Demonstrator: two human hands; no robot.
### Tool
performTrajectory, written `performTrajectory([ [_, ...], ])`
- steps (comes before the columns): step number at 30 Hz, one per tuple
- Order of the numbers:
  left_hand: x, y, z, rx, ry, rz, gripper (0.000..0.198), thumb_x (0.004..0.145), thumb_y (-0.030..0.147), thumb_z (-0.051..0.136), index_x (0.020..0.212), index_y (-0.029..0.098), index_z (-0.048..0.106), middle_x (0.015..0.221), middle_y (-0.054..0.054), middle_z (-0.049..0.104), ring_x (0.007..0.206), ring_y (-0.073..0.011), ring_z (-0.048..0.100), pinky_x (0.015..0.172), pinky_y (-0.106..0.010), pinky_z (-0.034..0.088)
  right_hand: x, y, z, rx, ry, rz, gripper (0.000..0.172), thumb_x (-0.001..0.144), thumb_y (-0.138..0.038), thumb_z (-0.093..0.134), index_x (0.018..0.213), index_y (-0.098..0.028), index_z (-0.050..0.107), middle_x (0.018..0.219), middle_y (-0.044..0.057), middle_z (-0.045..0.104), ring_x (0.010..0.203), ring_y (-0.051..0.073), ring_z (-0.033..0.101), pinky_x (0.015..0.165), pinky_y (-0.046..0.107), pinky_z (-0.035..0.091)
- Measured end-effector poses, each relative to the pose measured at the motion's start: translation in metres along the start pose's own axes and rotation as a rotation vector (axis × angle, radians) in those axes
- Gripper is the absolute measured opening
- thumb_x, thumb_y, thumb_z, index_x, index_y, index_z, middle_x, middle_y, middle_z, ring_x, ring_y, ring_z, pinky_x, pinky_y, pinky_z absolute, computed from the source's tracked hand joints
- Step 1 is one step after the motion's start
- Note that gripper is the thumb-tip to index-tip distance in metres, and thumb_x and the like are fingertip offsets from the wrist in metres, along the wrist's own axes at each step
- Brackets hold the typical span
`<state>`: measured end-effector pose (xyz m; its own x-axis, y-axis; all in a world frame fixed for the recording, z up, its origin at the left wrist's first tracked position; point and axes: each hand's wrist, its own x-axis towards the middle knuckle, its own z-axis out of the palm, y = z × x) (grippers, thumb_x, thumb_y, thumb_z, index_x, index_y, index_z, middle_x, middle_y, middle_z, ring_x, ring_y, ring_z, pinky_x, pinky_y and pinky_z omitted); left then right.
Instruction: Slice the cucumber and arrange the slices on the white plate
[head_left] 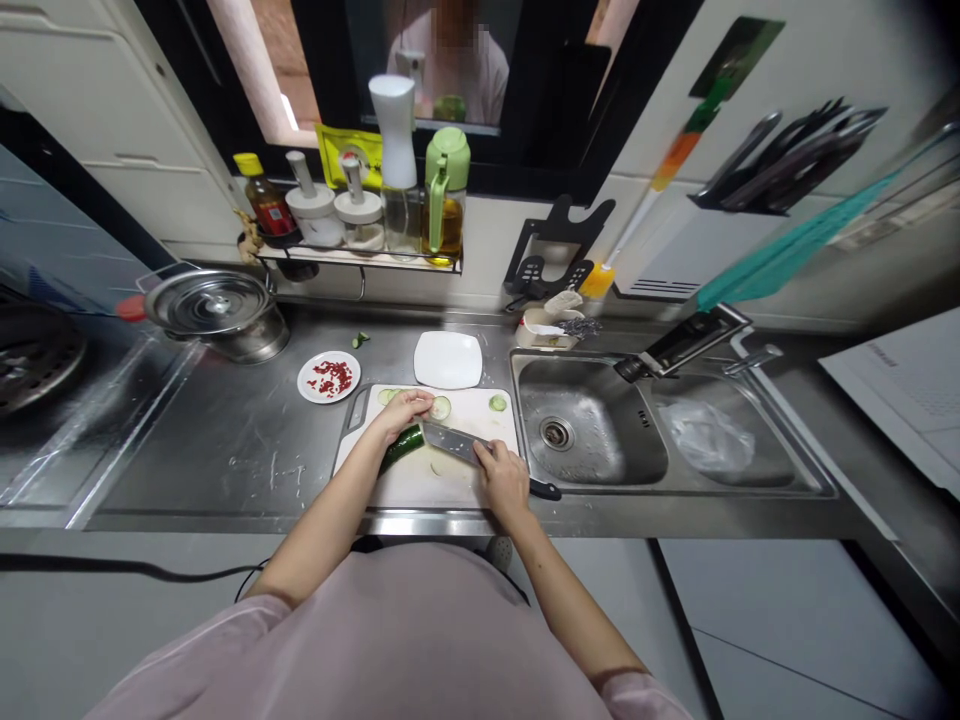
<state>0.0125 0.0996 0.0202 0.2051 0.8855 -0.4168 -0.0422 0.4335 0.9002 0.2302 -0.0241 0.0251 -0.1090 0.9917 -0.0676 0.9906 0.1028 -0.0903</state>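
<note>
On the white rectangular plastic cutting board (420, 480), lying at the front edge of the stainless steel counter (225, 440) just left of the sink (592, 430), a dark green cucumber (402, 447) is lying at a slant. The left hand (401, 412) is pressing down on the cucumber's upper end, fingers curled over it. The right hand (504, 480) is gripping the black handle of a broad steel kitchen knife (454, 441), its fist closed around the handle, with the blade lying against the cucumber's cut end beside the left fingers. Pale round cucumber slices (441, 407) are lying along the board's far edge, one toward its far right corner.

Beyond the board, a small square white plate (448, 359) is sitting on the counter, and to its left a round white dish of chopped red chilli (328, 377). A lidded steel pot (217, 312) is standing at the counter's far left, beneath a rack of oil and sauce bottles (360, 205).
</note>
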Motion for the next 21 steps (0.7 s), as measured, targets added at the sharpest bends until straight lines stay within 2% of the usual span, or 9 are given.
performTrajectory([
  [7, 0.005, 0.001, -0.010, 0.002, 0.027, 0.009, 0.031, 0.061, 0.034, 0.074, 0.084, 0.016, 0.065, 0.070, 0.002, 0.063, 0.057, -0.0068, 0.051, 0.050, -0.019, 0.026, 0.001, -0.001, 0.003, 0.019, -0.005, 0.012, 0.038, 0.095, -0.024, 0.045, 0.130, -0.031, 0.059, 0.117, 0.008, 0.058, 0.088, 0.017, 0.054, 0.077, 0.028, 0.034],
  [16, 0.015, -0.007, -0.017, -0.103, 0.092, -0.030, 0.028, 0.060, 0.030, 0.076, 0.080, 0.015, 0.064, 0.069, -0.001, 0.066, 0.060, -0.0096, 0.058, 0.051, -0.018, 0.034, 0.000, 0.004, 0.008, 0.027, 0.036, 0.024, 0.036, 0.095, -0.025, 0.046, 0.127, -0.030, 0.061, 0.114, 0.008, 0.059, 0.086, 0.016, 0.054, 0.078, 0.028, 0.034],
  [21, 0.023, -0.012, -0.023, -0.004, 0.186, -0.004, 0.024, 0.060, 0.024, 0.074, 0.080, 0.016, 0.062, 0.065, 0.000, 0.065, 0.057, -0.0105, 0.057, 0.053, -0.020, 0.039, -0.001, 0.005, 0.011, 0.035, 0.033, 0.036, 0.035, 0.096, -0.026, 0.046, 0.125, -0.031, 0.062, 0.112, 0.007, 0.060, 0.085, 0.016, 0.055, 0.077, 0.027, 0.034],
])
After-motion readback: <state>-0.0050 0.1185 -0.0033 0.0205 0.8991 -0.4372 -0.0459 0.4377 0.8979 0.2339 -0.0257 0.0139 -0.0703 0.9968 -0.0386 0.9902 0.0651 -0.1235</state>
